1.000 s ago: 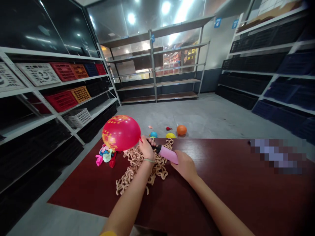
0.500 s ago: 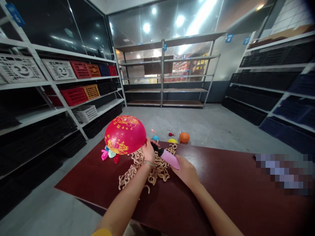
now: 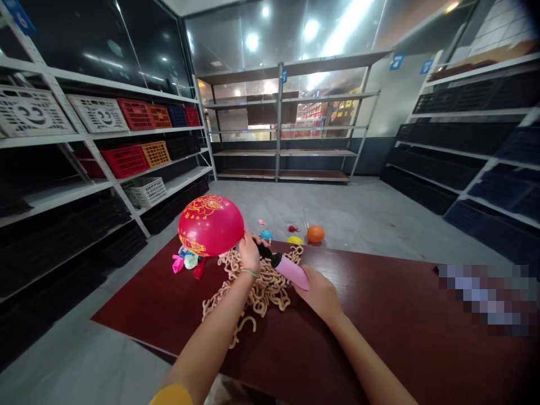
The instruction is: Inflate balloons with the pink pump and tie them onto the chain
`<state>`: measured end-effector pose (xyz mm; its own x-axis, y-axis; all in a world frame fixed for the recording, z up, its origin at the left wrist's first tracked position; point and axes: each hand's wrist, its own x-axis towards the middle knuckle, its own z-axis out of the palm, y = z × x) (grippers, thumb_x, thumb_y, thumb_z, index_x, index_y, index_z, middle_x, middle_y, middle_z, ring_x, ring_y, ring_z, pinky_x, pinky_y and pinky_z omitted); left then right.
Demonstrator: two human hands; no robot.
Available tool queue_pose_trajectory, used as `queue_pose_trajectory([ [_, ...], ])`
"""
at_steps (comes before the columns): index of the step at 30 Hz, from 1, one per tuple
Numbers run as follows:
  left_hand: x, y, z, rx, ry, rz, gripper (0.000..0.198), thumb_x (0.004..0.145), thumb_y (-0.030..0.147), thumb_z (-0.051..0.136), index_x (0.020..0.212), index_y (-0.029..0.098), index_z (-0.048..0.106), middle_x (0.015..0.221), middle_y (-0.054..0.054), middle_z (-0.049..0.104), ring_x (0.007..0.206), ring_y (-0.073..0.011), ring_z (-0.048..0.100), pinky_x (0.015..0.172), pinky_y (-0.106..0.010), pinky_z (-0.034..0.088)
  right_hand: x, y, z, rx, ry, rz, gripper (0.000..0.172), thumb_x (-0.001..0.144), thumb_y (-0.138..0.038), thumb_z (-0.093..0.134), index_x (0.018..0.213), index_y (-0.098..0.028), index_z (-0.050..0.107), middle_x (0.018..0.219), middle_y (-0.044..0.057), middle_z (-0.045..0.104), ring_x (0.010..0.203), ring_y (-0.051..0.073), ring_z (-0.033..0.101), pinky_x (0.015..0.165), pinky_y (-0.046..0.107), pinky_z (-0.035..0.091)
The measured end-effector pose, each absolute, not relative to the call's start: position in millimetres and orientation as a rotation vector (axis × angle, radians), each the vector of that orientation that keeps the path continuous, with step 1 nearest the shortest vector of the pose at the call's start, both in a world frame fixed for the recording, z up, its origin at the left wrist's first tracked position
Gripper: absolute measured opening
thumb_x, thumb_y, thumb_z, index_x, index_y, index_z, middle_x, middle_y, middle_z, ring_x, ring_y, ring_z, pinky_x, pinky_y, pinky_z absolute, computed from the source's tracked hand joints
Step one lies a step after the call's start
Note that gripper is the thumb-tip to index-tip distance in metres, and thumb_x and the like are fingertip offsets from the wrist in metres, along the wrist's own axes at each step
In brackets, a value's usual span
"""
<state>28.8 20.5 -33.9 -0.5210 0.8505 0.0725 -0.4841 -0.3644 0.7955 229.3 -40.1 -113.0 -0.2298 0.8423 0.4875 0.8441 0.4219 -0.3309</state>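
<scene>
A large, inflated red balloon (image 3: 211,225) with yellow printing hangs over the far left part of the table. My left hand (image 3: 250,253) is closed round its neck end, beside the black front of a pink balloon pump (image 3: 292,271). My right hand (image 3: 318,292) wraps the pump's pink body. Whether the nozzle sits inside the balloon's neck is hidden behind my left fingers. Under both hands lies a heap of beige curled pieces (image 3: 265,292). Limp balloons in pink (image 3: 178,264), pale green (image 3: 191,261) and red (image 3: 198,270) lie below the inflated one.
The dark red table (image 3: 379,320) spans the foreground. Beyond its far edge are an orange balloon (image 3: 315,234), a blue balloon (image 3: 265,235) and a yellow balloon (image 3: 295,240). Shelves with crates (image 3: 126,162) line the left; a metal rack (image 3: 279,129) stands behind. A blurred patch (image 3: 481,295) covers something at right.
My left hand and the red balloon have shifted slightly left and up. More of a curled beige piece shows beside my left forearm. My right hand and the pump stay nearly in place.
</scene>
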Motion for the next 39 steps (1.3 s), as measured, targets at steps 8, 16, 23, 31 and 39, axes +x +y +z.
queue_pose_trajectory([
  [8, 6, 24, -28, 0.633, 0.910, 1.986, 0.034, 0.088, 0.040, 0.053, 0.064, 0.021, 0.040, 0.047, 0.005, 0.043, 0.039, -0.0115, 0.049, 0.046, -0.024, 0.046, 232, -43, -110, -1.416, -2.067, -0.010, 0.034, 0.084, -0.037, 0.059, 0.115, -0.023, 0.057, 0.098, 0.006, 0.068, 0.086, 0.023, 0.063, 0.072, 0.031, 0.042],
  [16, -54, 20, -43, 0.733, 1.088, 1.932, 0.034, 0.090, 0.040, 0.050, 0.063, 0.021, 0.041, 0.048, 0.004, 0.045, 0.041, -0.0122, 0.049, 0.043, -0.022, 0.043, 229, -45, -102, -1.497, -2.099, -0.090, 0.047, 0.084, -0.051, 0.060, 0.119, -0.021, 0.054, 0.104, 0.007, 0.065, 0.095, 0.026, 0.057, 0.079, 0.034, 0.041],
  [23, -92, 13, -73, 1.080, 1.611, 1.692, 0.041, 0.095, 0.033, 0.041, 0.056, 0.020, 0.040, 0.046, 0.002, 0.041, 0.041, -0.0117, 0.041, 0.044, -0.021, 0.033, 230, -41, -108, -1.461, -2.181, -0.240, 0.050, 0.084, -0.049, 0.061, 0.125, -0.020, 0.056, 0.120, 0.011, 0.061, 0.108, 0.029, 0.053, 0.089, 0.038, 0.040],
  [31, -85, 0, -71, 1.789, 2.118, 0.905, 0.029, 0.097, 0.028, 0.037, 0.085, 0.015, 0.061, 0.077, -0.011, 0.064, 0.079, -0.0201, 0.063, 0.075, -0.031, 0.046, 232, -40, -103, -1.208, -2.272, -0.319, 0.045, 0.088, -0.048, 0.059, 0.122, -0.019, 0.058, 0.117, 0.012, 0.064, 0.107, 0.027, 0.057, 0.096, 0.044, 0.038],
  [39, -57, -21, -62, 2.304, 2.071, 0.367, 0.038, 0.099, 0.034, 0.031, 0.099, 0.014, 0.063, 0.085, -0.014, 0.069, 0.080, -0.0252, 0.069, 0.067, -0.032, 0.048, 232, -41, -101, -1.020, -2.349, -0.380, 0.041, 0.090, -0.036, 0.058, 0.127, -0.018, 0.057, 0.125, 0.012, 0.063, 0.120, 0.027, 0.054, 0.106, 0.049, 0.036],
])
